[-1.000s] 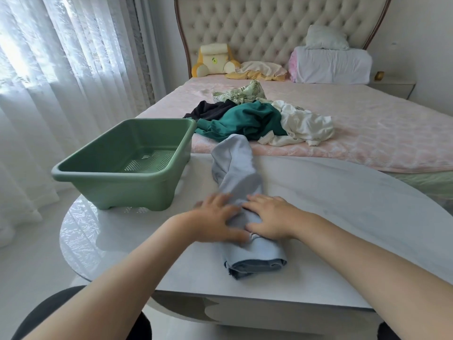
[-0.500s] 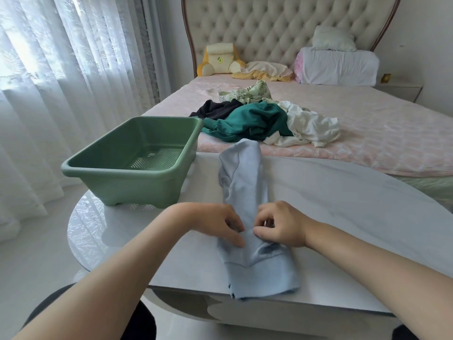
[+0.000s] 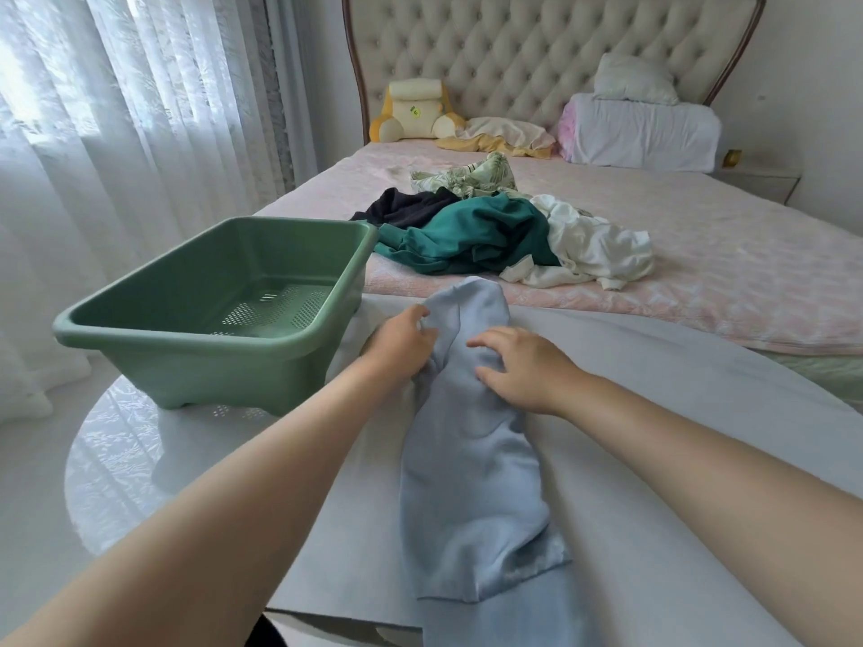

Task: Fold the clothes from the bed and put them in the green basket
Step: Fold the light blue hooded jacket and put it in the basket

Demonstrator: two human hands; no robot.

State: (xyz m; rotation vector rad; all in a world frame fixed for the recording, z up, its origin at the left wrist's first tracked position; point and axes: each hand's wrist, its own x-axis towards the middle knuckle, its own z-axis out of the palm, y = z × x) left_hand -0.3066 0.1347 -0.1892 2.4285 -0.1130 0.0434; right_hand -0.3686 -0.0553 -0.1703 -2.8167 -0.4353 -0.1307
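The room is a bedroom in a home. Straight beyond the grip of the left hand (image 3: 401, 343) on the light-blue garment (image 3: 471, 459) stands a double bed (image 3: 700, 254) with a pink quilted cover. A tufted cream headboard (image 3: 537, 58) rises at its far end. White pillows (image 3: 644, 128) lie far ahead and to the right of the grip, and a yellow-and-cream cushion (image 3: 415, 114) sits far ahead of it. Loose clothes (image 3: 490, 231) are heaped on the bed just beyond the grip. Sheer white curtains (image 3: 140, 109) over a bright window hang well to its left, and a bedside table (image 3: 756, 179) stands far to its right.

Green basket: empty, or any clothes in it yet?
Empty. The green basket shows a bare perforated floor; the blue garment lies on the table.
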